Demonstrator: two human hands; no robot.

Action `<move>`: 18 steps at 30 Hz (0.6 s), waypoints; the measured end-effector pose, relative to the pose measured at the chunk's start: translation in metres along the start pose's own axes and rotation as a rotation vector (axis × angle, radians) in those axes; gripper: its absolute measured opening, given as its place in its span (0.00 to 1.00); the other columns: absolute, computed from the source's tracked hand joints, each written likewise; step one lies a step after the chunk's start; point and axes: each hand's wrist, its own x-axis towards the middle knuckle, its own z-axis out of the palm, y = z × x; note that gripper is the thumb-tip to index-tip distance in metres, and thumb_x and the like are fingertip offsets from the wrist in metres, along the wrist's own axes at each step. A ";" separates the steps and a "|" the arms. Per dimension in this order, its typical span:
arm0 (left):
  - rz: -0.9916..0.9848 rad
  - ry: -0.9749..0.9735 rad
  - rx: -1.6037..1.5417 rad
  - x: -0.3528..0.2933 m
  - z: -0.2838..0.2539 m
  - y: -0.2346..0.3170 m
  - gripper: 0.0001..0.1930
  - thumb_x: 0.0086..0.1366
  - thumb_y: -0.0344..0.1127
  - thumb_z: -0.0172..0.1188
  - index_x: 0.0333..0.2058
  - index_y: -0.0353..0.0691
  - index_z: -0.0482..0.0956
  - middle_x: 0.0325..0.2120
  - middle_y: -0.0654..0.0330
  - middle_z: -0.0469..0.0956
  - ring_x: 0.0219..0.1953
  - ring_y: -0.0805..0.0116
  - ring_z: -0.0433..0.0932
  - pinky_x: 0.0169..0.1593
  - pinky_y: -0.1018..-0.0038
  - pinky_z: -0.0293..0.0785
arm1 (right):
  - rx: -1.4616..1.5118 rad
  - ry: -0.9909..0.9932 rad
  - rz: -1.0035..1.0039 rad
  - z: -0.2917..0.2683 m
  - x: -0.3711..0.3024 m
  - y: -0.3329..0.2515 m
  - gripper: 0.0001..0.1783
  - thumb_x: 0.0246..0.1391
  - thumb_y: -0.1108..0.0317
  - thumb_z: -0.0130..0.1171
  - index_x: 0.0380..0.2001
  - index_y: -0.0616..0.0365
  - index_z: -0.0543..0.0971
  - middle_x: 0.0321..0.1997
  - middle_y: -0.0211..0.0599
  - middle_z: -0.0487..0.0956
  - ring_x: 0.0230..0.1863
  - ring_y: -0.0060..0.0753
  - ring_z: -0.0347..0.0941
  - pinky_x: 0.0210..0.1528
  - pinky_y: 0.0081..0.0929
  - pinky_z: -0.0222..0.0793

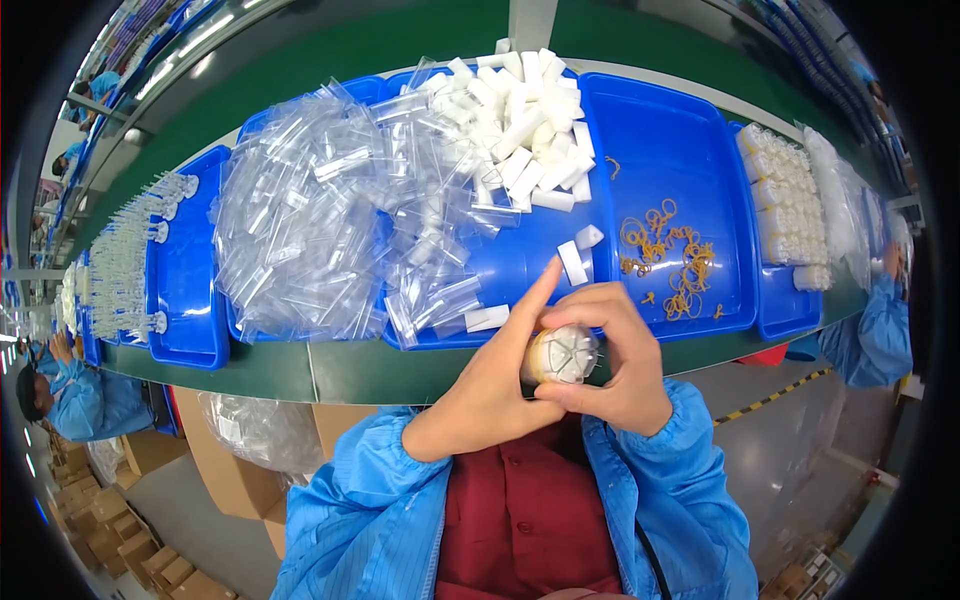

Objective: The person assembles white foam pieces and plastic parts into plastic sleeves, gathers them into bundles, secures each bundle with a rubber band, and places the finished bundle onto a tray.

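Note:
In front of my chest I hold a round bundle (563,357) with a whitish, segmented end and a yellowish side, dark thin lines running across the end. My right hand (625,360) curls round it, thumb below and fingers above. My left hand (490,375) presses against its left side, index finger stretched up toward the trays. Just beyond my fingertips, a white foam block (573,263) lies in a blue tray (520,265). Thin yellow-brown rubber bands (690,285) are scattered in the blue tray to the right.
Clear plastic sleeves (300,210) heap up at left, beside a pile of white foam blocks (520,120). White-based clear pieces (125,260) stand far left. Stacked white bundles (780,195) sit at right. Co-workers in blue (865,335) are at both sides. A cardboard box (235,470) stands below the table.

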 end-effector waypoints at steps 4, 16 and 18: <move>0.037 -0.065 -0.238 -0.008 -0.007 -0.002 0.50 0.57 0.26 0.68 0.72 0.37 0.45 0.65 0.47 0.62 0.66 0.58 0.65 0.66 0.63 0.63 | -0.355 0.135 -0.186 -0.003 -0.002 0.000 0.30 0.34 0.72 0.79 0.46 0.55 0.80 0.47 0.35 0.78 0.47 0.43 0.73 0.50 0.35 0.69; 0.192 -0.044 -0.301 -0.009 -0.017 -0.019 0.50 0.52 0.25 0.75 0.69 0.32 0.54 0.62 0.47 0.66 0.65 0.57 0.67 0.68 0.60 0.63 | -0.026 -0.174 -0.001 -0.022 -0.015 0.005 0.43 0.45 0.62 0.75 0.63 0.62 0.70 0.64 0.49 0.72 0.61 0.49 0.70 0.63 0.39 0.65; 0.224 -0.051 -0.231 -0.007 -0.022 -0.022 0.51 0.51 0.25 0.75 0.69 0.32 0.53 0.62 0.47 0.66 0.64 0.57 0.67 0.68 0.60 0.63 | -0.041 -0.167 -0.033 -0.019 -0.015 0.006 0.42 0.46 0.62 0.75 0.63 0.63 0.70 0.64 0.50 0.72 0.59 0.49 0.71 0.62 0.39 0.66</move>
